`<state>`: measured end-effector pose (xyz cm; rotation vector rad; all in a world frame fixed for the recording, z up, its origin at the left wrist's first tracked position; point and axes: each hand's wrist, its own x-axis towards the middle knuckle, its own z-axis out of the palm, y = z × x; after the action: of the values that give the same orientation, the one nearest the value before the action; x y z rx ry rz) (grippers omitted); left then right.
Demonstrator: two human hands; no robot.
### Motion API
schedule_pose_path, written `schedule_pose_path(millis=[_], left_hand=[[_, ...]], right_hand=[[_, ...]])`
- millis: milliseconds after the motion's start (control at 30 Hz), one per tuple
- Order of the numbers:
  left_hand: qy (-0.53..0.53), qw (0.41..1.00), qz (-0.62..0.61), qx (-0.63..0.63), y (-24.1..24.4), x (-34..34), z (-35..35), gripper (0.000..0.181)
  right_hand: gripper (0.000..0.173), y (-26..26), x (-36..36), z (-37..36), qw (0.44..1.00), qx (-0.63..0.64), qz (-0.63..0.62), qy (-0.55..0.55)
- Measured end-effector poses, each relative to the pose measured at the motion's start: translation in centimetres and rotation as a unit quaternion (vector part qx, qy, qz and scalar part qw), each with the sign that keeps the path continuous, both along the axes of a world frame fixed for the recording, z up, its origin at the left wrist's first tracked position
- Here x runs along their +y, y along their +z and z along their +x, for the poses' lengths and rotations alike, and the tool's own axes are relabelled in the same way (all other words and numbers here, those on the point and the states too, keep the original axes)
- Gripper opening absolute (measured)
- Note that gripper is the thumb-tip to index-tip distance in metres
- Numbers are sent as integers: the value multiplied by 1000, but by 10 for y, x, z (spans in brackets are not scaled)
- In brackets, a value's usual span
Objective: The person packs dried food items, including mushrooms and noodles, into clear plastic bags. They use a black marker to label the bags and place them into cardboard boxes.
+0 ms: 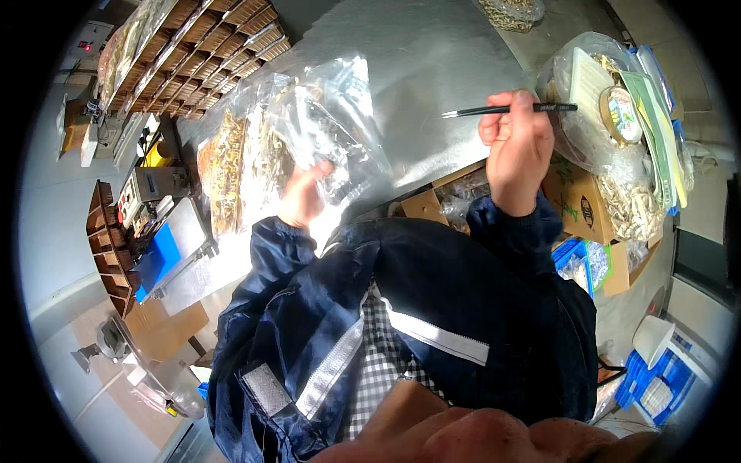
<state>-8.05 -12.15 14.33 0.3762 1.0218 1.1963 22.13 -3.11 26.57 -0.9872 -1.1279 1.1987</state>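
My right hand [521, 144] pinches a pair of black tweezers [498, 110] over a metal tabletop [422, 75]. The pale tips point left and stand slightly apart, with nothing seen between them. My left hand [304, 194] grips the lower part of a clear plastic bag [336, 127], its fingers partly hidden by glare and the film. The bag looks crumpled and shiny; whether anything is inside I cannot tell. Just left of it lie a clear pack of pale dried pieces [263, 162] and another of yellow-brown dried pieces [227, 168].
Stacked brown compartment trays [202, 58] rise at upper left. A machine with buttons [142, 188] sits at left. On the right, a large plastic bag of pale dried pieces [628, 199] stands near a cardboard box [573, 202]. Another bag [512, 13] lies at the top.
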Motion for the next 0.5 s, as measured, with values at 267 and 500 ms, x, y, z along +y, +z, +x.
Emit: schedule_pose_path(millis=[267, 500], left_hand=[[75, 984, 42, -154, 21, 26, 5, 41], [61, 985, 29, -159, 40, 15, 38, 44]], right_hand=[[12, -30, -31, -33, 967, -178, 141, 116], [11, -42, -26, -42, 906, -285, 293, 107]])
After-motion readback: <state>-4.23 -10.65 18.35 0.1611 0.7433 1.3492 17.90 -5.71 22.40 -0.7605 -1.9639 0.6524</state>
